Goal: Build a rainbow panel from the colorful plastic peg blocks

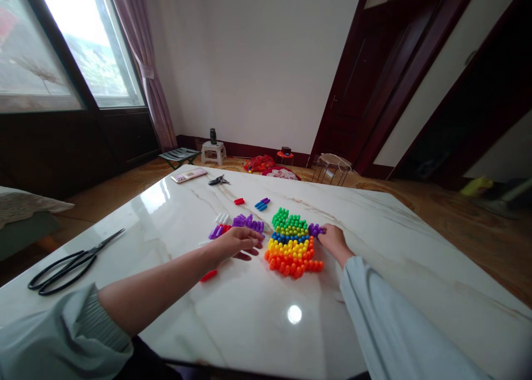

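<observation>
A block of coloured beads lies on the white marble-patterned table, in rows of green, blue, yellow and orange. My right hand is at its right side, fingers closed on purple beads that touch the block. To the left of the block hovers my left hand, its fingers loosely stretched and apart, with nothing visible in them. Just behind it is a group of purple beads. White beads and a red piece lie around the left wrist, partly hidden by the arm.
Black-handled scissors lie at the table's left. Toward the far edge are a phone, small dark pliers, a red piece and blue beads. Stools, one a white stool, stand on the floor beyond.
</observation>
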The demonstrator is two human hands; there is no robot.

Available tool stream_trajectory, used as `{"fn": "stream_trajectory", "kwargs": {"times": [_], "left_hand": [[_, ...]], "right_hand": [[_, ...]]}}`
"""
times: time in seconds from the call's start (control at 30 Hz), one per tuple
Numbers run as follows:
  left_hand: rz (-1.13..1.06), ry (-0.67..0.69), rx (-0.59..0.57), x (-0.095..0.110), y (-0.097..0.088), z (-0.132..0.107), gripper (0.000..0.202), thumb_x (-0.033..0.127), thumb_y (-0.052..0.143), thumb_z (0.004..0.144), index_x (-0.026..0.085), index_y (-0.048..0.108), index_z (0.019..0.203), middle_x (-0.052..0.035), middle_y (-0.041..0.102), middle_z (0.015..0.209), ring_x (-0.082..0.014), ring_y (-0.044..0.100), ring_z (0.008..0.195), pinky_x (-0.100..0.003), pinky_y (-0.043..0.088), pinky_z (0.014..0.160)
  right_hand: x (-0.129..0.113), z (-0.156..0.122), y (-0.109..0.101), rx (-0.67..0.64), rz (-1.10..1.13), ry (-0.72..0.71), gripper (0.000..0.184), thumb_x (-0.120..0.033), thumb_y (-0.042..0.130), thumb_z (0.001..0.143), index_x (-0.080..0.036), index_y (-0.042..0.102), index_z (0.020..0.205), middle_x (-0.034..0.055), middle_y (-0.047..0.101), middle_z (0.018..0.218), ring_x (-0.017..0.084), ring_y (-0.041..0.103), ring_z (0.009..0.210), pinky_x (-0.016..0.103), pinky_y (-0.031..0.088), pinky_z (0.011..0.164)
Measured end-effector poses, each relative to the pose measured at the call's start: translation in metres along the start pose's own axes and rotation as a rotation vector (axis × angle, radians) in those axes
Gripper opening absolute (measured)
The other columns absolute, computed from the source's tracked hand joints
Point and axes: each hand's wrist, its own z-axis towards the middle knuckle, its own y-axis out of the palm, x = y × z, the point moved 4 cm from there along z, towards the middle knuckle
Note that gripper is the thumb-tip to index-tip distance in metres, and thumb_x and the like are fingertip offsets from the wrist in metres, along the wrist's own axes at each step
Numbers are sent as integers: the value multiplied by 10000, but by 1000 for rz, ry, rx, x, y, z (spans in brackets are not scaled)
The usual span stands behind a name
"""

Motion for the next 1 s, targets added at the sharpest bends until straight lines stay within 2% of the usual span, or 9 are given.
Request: {"fn": "stream_trajectory", "kwargs": {"times": [0.17, 0.37, 0.47, 0.57, 0.63, 0.7, 0.77, 0.9, 1.0], "left_hand": [[11, 5, 4, 1, 0, 0, 456, 435, 746, 637, 165, 643, 990, -96, 689, 1038, -220, 655, 913, -315, 509, 728], [79, 37, 46, -2, -3, 2, 416, 403, 726, 639, 163, 654, 971, -88, 694, 991, -201, 660, 870, -283, 507, 677], [196, 32, -12, -7, -3, 2, 388, 371, 690, 677, 163, 654, 1002, -88, 694, 996, -196, 665, 863, -263, 511, 651], [402, 56, -101, -11, -2, 2, 342, 312, 652, 713, 165, 672, 1021, -83, 705, 953, -191, 673, 835, -242, 510, 622], [548, 115, -100, -9, -2, 3, 298, 259, 615, 733, 154, 690, 1001, -76, 714, 879, -180, 676, 767, -232, 500, 598], [680, 204, -43, -5, -6, 5, 265, 203, 582, 742, 146, 707, 969, -62, 717, 814, -166, 668, 705, -233, 493, 608], [796, 300, 61, 1, -13, 7, 247, 158, 565, 738, 155, 723, 928, -46, 719, 792, -160, 659, 698, -237, 488, 652], [932, 336, 300, 5, -36, 14, 266, 112, 539, 737, 185, 724, 914, -27, 718, 820, -161, 646, 749, -246, 483, 707], [1001, 334, 402, 3, -49, 19, 336, 95, 526, 745, 182, 682, 1030, -40, 706, 895, -168, 641, 823, -262, 490, 771]], "right_hand": [[-10, -4, 1, -35, 5, -18, 338, -63, 542, 694, -153, 714, 971, 104, 724, 965, 201, 649, 916, 212, 404, 688], [-11, -13, -3, -54, 38, -17, 470, -43, 501, 699, -219, 668, 1101, 56, 713, 1042, 194, 642, 974, 218, 427, 714], [-10, -20, -8, -52, 37, 11, 537, -57, 499, 695, -212, 612, 1196, 73, 703, 1059, 223, 641, 982, 253, 444, 709], [-14, -25, -19, 29, 44, 50, 581, -45, 473, 690, -155, 556, 1255, 117, 665, 1132, 242, 623, 1019, 287, 457, 745], [-21, -28, -31, 147, 116, 55, 547, -44, 452, 698, -148, 568, 1222, 117, 657, 1136, 229, 624, 1010, 295, 461, 788], [-34, -31, -47, 255, 267, 22, 479, -67, 453, 707, -156, 599, 1154, 98, 672, 1088, 202, 647, 927, 297, 468, 817], [-54, -38, -66, 294, 464, -38, 414, -103, 478, 708, -156, 622, 1093, 88, 682, 1052, 180, 663, 823, 301, 484, 811], [-108, -75, -111, 203, 834, -140, 288, -213, 531, 748, -175, 651, 1008, 59, 708, 931, 173, 680, 743, 274, 513, 668], [-149, -118, -136, 61, 914, -285, 218, -300, 572, 775, -187, 679, 928, 28, 709, 786, 163, 673, 686, 258, 517, 637]]}}
